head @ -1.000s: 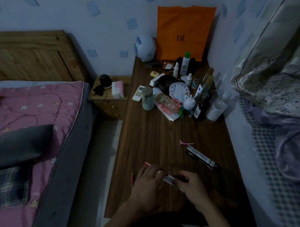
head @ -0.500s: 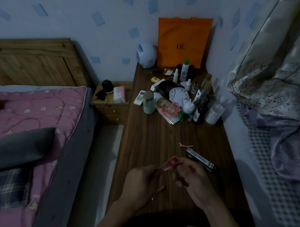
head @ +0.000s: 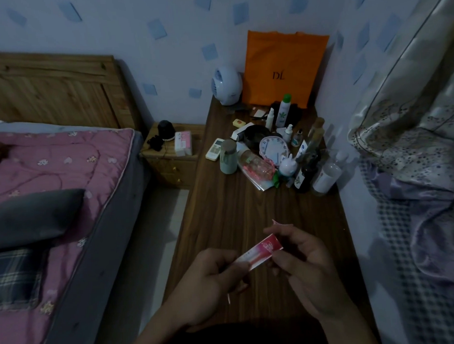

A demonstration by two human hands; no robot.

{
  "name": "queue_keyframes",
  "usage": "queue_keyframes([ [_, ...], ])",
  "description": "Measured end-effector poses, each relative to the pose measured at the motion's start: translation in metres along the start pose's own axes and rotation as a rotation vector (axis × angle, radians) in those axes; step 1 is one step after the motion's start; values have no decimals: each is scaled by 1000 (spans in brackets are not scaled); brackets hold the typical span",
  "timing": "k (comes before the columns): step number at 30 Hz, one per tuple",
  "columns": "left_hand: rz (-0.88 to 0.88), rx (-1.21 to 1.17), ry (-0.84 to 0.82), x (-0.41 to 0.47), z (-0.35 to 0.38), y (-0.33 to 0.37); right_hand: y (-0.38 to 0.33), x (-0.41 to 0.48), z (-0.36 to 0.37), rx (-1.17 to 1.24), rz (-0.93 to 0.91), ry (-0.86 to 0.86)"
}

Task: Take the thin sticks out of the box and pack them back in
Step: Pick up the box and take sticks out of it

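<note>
Now box (head: 259,250) up off table (head: 222,210); second ago it lay flat under my hands. Since then raised, far end tilted higher. Judgement: opening step under way, emptying mostly ahead.

Left hand (head: 211,278): fingers curled tight round near end of box, holding it above table.

Right hand (head: 301,267): fingers narrow, forefinger arched over far end, thumb beneath, pinching there. End open or closed, cannot tell.

One thin red stick (head: 228,299) shows below left hand; held or lying on table, cannot tell.
</note>
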State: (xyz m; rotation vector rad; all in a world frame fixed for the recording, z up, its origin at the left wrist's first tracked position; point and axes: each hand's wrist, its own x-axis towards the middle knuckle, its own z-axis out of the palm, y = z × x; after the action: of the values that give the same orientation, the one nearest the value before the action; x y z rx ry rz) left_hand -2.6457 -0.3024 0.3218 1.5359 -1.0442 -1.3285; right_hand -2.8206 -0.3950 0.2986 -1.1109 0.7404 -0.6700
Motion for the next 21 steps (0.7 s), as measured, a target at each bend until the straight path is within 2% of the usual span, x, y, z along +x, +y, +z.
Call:
queue_keyframes([
  [5,30,-239,-91,-4,0,8,-11,-4,6,292,50,-83],
  [8,36,-303,-147,-5,-1,12,-14,-6,8,400,91,-84],
  [15,32,-321,-144,-5,0,13,-16,-8,13,252,96,34],
  [21,29,-280,-158,-4,1,11,-19,-11,17,220,80,79],
])
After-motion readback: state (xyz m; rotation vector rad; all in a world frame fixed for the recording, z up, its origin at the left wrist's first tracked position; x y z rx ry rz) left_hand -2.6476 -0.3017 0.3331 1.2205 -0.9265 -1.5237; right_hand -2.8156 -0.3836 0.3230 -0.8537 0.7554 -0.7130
